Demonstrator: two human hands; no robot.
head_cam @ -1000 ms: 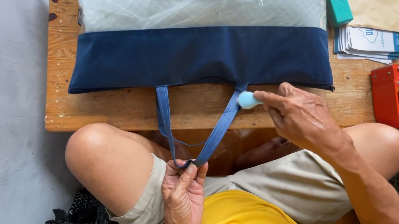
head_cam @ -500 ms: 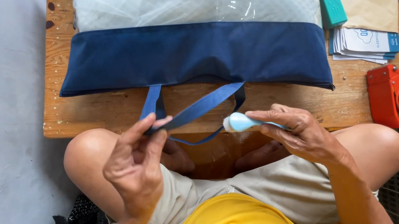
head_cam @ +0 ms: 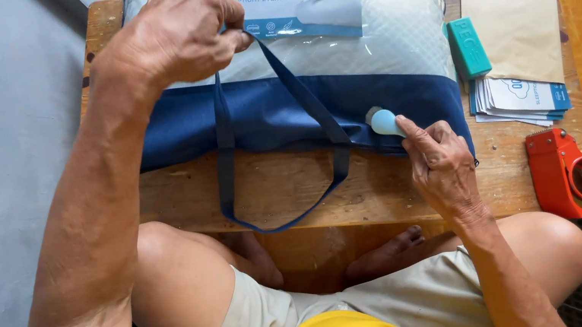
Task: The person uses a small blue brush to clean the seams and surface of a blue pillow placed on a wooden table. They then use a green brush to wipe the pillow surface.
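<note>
The left hand is closed on the upper blue strap of the navy bag, holding it up over the clear-wrapped pillow the bag contains; the bag lies across the wooden bench. At the bag's lower right edge the right hand grips a small light-blue brush, its head touching the navy cloth. Right of the bag lie a teal block, a stack of cards and a red tape dispenser.

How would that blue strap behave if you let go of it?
Probably floppy: the strap bends sharply where the left hand pinches it, and its other loop sags off the table edge. It likely weighs little and would drop limp onto the bag.
</note>
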